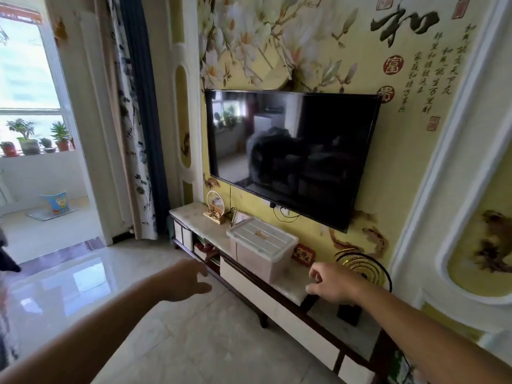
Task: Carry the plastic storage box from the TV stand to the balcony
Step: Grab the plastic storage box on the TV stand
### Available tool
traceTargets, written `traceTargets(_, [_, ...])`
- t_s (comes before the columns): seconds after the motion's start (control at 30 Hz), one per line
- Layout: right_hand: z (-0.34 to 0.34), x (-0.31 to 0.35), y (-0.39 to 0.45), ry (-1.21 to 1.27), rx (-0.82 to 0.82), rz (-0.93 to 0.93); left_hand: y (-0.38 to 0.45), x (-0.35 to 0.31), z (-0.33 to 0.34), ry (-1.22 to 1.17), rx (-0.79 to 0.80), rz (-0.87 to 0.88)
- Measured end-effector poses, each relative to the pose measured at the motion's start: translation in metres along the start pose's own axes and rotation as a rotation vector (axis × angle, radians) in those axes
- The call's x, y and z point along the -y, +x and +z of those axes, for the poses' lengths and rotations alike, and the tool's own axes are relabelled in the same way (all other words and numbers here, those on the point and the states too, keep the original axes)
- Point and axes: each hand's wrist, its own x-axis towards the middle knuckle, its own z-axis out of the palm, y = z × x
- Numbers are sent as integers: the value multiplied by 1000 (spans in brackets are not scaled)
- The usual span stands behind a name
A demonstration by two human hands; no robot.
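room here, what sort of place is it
Most likely a home living room: a TV hangs on a decorated wall above a TV stand that bears a storage box, and at left a doorway opens to a balcony with potted plants.

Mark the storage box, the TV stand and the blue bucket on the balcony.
storage box (261, 239): head view, middle of its white lid.
TV stand (288, 282): head view, bare marble top right of the box.
blue bucket (56, 201): head view, its front wall.

Wall-mounted television (291, 159) (dark), potted plants (27, 139)
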Motion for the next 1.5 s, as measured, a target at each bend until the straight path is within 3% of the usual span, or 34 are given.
traceTargets(0.43, [15, 5, 276, 131, -16, 102, 281, 69, -39, 2, 110, 93])
traceTargets(0.93, [39, -20, 578, 333, 39, 317, 643, 138, -54, -207, 245, 16])
traceTargets(1.3, [62, -34, 705, 506, 9, 588, 868, 172, -42, -160, 393, 158])
traceTargets(1.5, [91, -66, 744, 622, 13, 712, 940, 202, 1, -164, 386, -13])
